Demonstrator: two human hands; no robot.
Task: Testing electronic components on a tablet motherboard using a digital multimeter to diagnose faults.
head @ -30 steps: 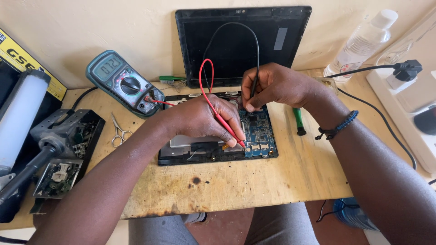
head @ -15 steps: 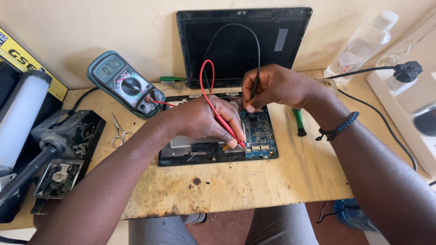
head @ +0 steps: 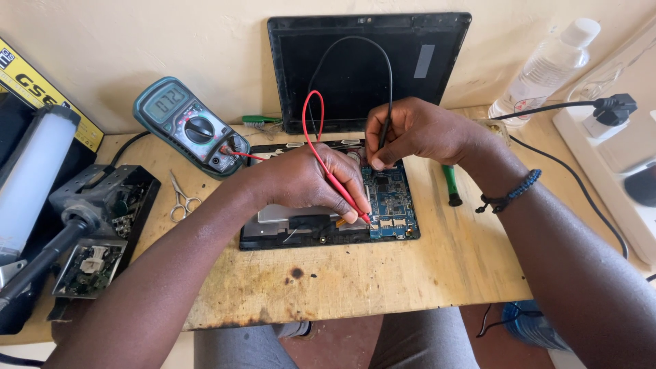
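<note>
An opened tablet [head: 273, 236] lies flat on the wooden table [head: 383, 280], its blue circuit board [head: 391, 198] exposed on the right side. My left hand [head: 307, 181] grips a red probe [head: 345, 195], whose tip touches the board near its lower edge. My right hand [head: 410, 130] pinches a black probe [head: 384, 133] down on the upper part of the board. Red and black leads loop up over the hands. The red lead runs to a teal multimeter [head: 188, 126] propped at the back left.
A black screen panel [head: 424, 61] leans on the wall behind. Small scissors [head: 181, 198] and an open black device [head: 102, 219] lie left. A green-handled screwdriver [head: 449, 186] lies right, with a plastic bottle [head: 543, 68] and a white power strip [head: 608, 164] beyond.
</note>
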